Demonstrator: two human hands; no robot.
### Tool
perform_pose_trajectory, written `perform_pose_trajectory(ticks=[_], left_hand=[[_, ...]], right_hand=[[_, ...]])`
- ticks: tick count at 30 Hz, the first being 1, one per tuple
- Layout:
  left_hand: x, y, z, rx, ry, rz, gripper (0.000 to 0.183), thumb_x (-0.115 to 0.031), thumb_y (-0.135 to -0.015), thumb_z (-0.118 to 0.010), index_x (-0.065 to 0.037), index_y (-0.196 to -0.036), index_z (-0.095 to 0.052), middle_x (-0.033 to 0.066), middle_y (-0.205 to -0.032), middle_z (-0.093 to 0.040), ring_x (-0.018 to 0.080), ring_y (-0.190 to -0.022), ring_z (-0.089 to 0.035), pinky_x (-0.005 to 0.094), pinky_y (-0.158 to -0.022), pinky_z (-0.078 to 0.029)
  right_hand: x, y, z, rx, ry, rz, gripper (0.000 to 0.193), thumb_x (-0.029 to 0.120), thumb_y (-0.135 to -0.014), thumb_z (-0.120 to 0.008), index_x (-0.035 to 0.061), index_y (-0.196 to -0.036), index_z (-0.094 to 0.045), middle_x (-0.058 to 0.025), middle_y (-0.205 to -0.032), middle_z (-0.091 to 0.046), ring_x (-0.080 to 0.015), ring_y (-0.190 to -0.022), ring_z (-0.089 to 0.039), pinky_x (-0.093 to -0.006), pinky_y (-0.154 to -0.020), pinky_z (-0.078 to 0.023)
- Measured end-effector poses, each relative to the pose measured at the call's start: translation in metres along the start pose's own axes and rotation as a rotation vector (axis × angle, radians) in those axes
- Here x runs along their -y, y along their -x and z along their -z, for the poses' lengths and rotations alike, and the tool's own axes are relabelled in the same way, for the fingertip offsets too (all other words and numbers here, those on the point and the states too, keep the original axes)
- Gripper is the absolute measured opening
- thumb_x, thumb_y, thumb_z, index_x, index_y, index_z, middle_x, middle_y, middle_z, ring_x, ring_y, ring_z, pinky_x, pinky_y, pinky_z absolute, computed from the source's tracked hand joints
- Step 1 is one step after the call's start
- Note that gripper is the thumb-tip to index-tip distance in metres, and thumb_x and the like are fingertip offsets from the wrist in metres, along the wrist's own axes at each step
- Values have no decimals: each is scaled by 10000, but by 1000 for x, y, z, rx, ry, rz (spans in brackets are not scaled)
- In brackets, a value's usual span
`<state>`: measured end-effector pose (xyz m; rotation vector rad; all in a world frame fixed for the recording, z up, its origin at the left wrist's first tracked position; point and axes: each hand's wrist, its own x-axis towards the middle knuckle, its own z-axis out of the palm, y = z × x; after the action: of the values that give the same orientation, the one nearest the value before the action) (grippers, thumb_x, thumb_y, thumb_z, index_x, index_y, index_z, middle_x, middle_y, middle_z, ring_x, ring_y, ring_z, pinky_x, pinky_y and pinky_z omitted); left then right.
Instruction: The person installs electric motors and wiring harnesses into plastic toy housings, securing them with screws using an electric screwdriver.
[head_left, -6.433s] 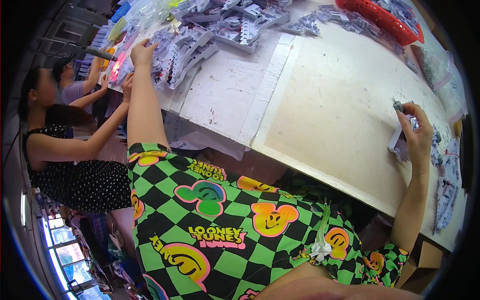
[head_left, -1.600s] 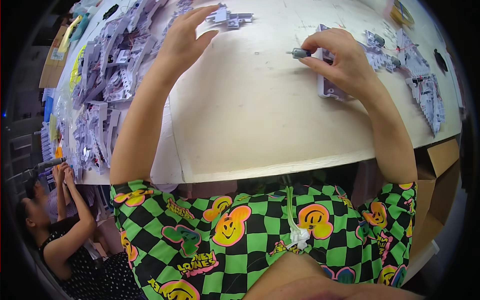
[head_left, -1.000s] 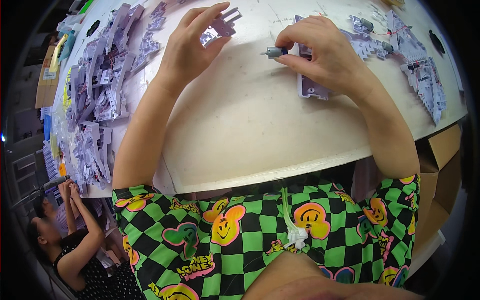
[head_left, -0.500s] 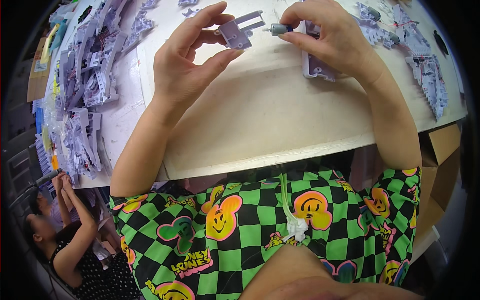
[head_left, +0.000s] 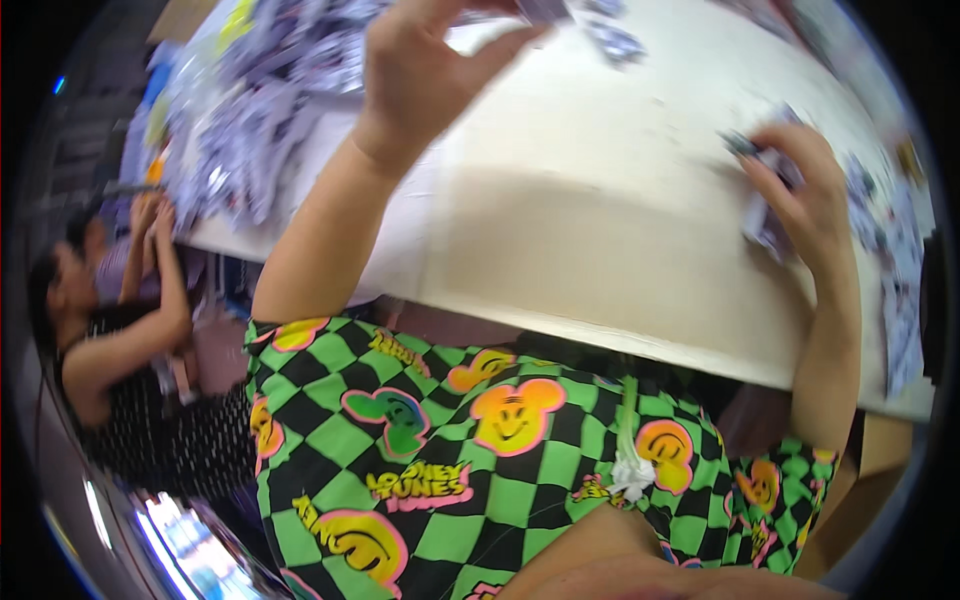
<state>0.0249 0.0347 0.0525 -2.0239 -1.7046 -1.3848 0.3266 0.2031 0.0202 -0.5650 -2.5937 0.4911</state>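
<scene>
At the upper edge of the head view, my left hand (head_left: 412,85) is closed on a pale grey plastic bracket (head_left: 544,9), mostly cut off by the frame. Over on the right, my right hand (head_left: 815,195) pinches a small metal motor (head_left: 738,144) between thumb and fingers. Under and behind that hand lies a pale grey plastic housing (head_left: 765,228) on the table, partly hidden by the fingers. The two hands are far apart, and motion blurs the fine detail.
A heap of pale plastic parts (head_left: 245,150) covers the table's left side. More parts (head_left: 903,300) line the right edge. A loose plastic piece (head_left: 612,42) lies at the back. Another person (head_left: 120,345) sits at the left, arms raised. A cardboard box (head_left: 882,450) stands below the right corner.
The view has swung. Against the table, my left hand with the bracket has moved farther back, while the right hand with the motor stays near the housing. The gap between my hands has widened.
</scene>
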Motion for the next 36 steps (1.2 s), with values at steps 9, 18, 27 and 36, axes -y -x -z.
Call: perform_pose_trajectory(ticks=[9,18,27,36], left_hand=[[152,125,332,-477,-877,560,550,-293,-755,-781,33,-1171,-628,191,-1103,-680,262,-938,-694,328,-865,-503],[259,171,439,-300,-1309,892,566,-330,-813,-715,10,-1243,-576,197,-1100,-671,286,-1044,-642,361,-881,-480],[159,31,231,-592,-499,148,266,-69,-929,-602,-27,-1189,-638,31,-1028,-671,67,-793,-567,220,-743,-470],[67,-31,-42,409,-97,213,593,-194,-809,-758,-120,-1348,-522,78,-1194,-648,213,-1088,-590,342,-933,-444]], right_hand=[[32,2,-1,-18,-128,-63,176,47,-785,-692,13,-952,-645,-63,-888,-616,-181,-868,-569,-289,-767,-431],[37,-1,-10,-33,-151,-90,178,29,-794,-683,1,-963,-638,-65,-889,-615,-175,-861,-573,-279,-766,-434],[6,-35,-28,-12,-47,11,180,163,-772,-712,60,-908,-658,-65,-834,-631,-243,-796,-559,-332,-758,-433],[-15,-29,-17,-38,-56,33,162,169,-785,-713,69,-891,-641,-31,-775,-606,-197,-689,-502,-337,-786,-412]])
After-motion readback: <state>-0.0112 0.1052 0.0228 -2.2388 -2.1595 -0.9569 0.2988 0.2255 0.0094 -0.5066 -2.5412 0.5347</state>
